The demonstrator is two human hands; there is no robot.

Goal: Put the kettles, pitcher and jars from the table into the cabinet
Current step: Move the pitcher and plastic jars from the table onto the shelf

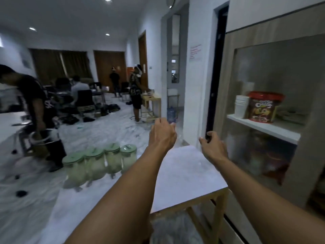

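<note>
Several glass jars (pixel 98 162) with pale green lids stand in a row along the left edge of the white-topped wooden table (pixel 186 175). My left hand (pixel 162 134) is raised above the table's far end, fingers loosely curled, holding nothing. My right hand (pixel 213 147) hovers over the table's right side, close to the cabinet (pixel 263 95), fingers apart and empty. The cabinet stands at the right with a glass front and a white shelf (pixel 263 128). No kettle or pitcher shows on the table. The view is blurred.
On the cabinet shelf sit a red-lidded snack tub (pixel 263 108) and stacked white cups (pixel 241 106). A person in black (pixel 37 106) bends over a chair at the left. Other people, chairs and a small wooden table (pixel 151 106) stand further back. A doorway opens ahead.
</note>
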